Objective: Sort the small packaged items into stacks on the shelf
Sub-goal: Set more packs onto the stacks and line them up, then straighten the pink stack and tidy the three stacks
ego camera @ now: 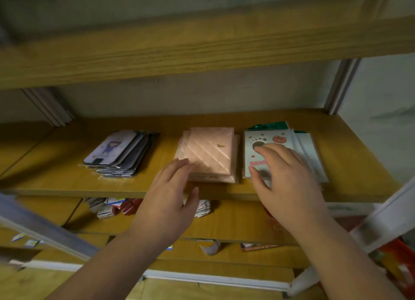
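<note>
Three stacks lie on the wooden shelf (67,183). At the left is a stack of phone cases in clear wrap (119,151), in the middle a stack of pink quilted packets (213,149), at the right a stack of white packets with paw prints (269,140). My left hand (170,194) reaches to the near left corner of the pink stack, fingers straight, holding nothing. My right hand (287,176) lies over the near part of the white stack, fingers spread and touching its top packet.
A wooden board (202,46) hangs low above the shelf. White metal uprights (341,86) stand at the right. On the lower shelf (235,223) lie small boxes and packets (107,207). A red package (399,261) sits at the far lower right.
</note>
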The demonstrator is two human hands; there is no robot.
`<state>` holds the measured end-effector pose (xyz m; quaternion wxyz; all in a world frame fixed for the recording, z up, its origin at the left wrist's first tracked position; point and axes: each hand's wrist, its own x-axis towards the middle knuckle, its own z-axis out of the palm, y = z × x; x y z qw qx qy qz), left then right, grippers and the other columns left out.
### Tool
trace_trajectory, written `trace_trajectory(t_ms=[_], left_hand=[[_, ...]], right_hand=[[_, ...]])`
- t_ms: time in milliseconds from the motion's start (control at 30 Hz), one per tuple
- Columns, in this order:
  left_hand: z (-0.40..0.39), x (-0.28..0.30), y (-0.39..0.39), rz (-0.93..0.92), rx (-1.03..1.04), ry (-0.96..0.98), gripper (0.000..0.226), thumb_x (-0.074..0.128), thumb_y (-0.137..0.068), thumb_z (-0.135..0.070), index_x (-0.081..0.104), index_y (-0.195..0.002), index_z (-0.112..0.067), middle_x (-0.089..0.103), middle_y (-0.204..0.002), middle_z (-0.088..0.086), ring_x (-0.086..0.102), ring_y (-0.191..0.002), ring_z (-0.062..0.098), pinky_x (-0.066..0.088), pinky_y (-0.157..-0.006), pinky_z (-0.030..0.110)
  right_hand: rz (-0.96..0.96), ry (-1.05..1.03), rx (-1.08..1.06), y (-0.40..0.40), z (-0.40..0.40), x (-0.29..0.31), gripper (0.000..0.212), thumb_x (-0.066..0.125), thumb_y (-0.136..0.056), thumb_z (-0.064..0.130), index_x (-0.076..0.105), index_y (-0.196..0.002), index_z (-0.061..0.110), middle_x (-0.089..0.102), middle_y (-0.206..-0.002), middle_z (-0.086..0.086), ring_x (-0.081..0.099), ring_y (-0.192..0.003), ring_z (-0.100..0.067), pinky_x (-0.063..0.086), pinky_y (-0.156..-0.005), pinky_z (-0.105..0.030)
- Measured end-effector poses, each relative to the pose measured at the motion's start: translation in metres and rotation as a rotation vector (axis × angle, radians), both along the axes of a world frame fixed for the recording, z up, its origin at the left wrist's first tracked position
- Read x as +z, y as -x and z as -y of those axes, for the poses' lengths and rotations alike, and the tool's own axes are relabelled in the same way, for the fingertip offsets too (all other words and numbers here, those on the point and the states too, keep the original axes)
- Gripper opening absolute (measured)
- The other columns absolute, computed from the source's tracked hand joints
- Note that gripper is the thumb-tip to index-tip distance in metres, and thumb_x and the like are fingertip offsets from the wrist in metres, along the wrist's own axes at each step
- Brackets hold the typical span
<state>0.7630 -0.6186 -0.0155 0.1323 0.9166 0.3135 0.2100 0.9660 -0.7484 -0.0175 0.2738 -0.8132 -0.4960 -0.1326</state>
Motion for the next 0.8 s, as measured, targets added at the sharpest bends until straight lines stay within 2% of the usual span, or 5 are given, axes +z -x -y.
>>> trace_trajectory(t_ms=[133, 300, 400, 700, 800], left_hand=[[-0.003, 0.002, 0.011, -0.017, 0.027, -0.013, 0.052, 0.049, -0.093, -0.04, 0.043, -0.144, -0.031, 0.041, -0.151, -0.009, 0.028, -0.144, 0.011, 0.026, -0.11, 0.028], [-0.008, 0.004, 0.027, -0.034, 0.073, -0.026, 0.054, 0.056, -0.096, -0.036, 0.042, -0.147, -0.025, 0.04, -0.153, -0.006, 0.024, -0.146, 0.013, 0.024, -0.114, 0.03], [-0.008, 0.007, 0.035, -0.049, 0.07, -0.044, 0.055, 0.056, -0.095, -0.036, 0.043, -0.147, -0.023, 0.041, -0.153, -0.005, 0.026, -0.146, 0.014, 0.029, -0.117, 0.036], [-0.014, 0.019, 0.06, -0.067, 0.03, -0.063, 0.057, 0.055, -0.096, -0.037, 0.041, -0.149, -0.02, 0.04, -0.155, -0.003, 0.025, -0.148, 0.015, 0.027, -0.118, 0.036], [-0.017, 0.021, 0.075, -0.079, 0.019, -0.064, 0.06, 0.052, -0.097, -0.041, 0.036, -0.152, -0.023, 0.035, -0.158, -0.006, 0.019, -0.149, 0.013, 0.022, -0.119, 0.033]], right_hand=[[-0.019, 0.018, 0.049, 0.013, -0.011, -0.003, 0.046, 0.059, -0.089, 0.037, 0.054, -0.132, 0.022, 0.06, -0.128, 0.003, 0.05, -0.117, -0.011, 0.034, -0.094, -0.024], [-0.025, 0.055, 0.157, 0.028, -0.019, -0.002, 0.043, 0.054, -0.091, 0.037, 0.05, -0.132, 0.026, 0.056, -0.127, 0.009, 0.052, -0.115, -0.008, 0.037, -0.093, -0.02], [-0.052, 0.066, 0.179, 0.037, -0.02, 0.004, 0.042, 0.054, -0.091, 0.036, 0.053, -0.132, 0.026, 0.057, -0.128, 0.009, 0.053, -0.114, -0.009, 0.04, -0.092, -0.022], [-0.031, 0.018, 0.174, 0.07, -0.009, 0.032, 0.039, 0.054, -0.091, 0.035, 0.058, -0.129, 0.025, 0.06, -0.125, 0.008, 0.055, -0.114, -0.01, 0.048, -0.098, -0.033], [-0.039, 0.0, 0.164, 0.085, -0.008, 0.041, 0.041, 0.054, -0.092, 0.037, 0.058, -0.131, 0.026, 0.059, -0.128, 0.011, 0.053, -0.115, -0.006, 0.042, -0.096, -0.023]])
